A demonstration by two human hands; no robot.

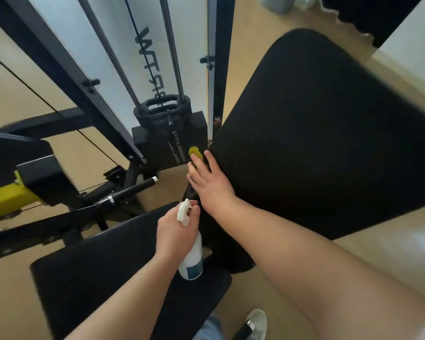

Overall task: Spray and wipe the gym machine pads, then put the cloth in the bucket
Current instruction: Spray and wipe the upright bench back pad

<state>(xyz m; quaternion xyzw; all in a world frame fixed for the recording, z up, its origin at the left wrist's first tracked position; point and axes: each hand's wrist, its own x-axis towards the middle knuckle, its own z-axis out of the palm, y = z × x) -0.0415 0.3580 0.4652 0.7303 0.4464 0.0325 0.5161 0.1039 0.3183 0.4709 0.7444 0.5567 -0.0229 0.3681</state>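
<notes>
Black back pad (pixel 317 143): right hand (pixel 211 182) pressed flat on lower-left edge, fingers straight, spread, forearm extended. Left hand (pixel 174 229) wrapped round white spray bottle (pixel 193 258), above seat pad (pixel 103 278). Yellow item (pixel 195 152) at right fingertips, unidentifiable.

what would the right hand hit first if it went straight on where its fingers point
Likely the yellow knob on the weight stack, right at the right hand's fingertips. Depth is unclear, so the hand might slip past it onto the stack face.
</notes>
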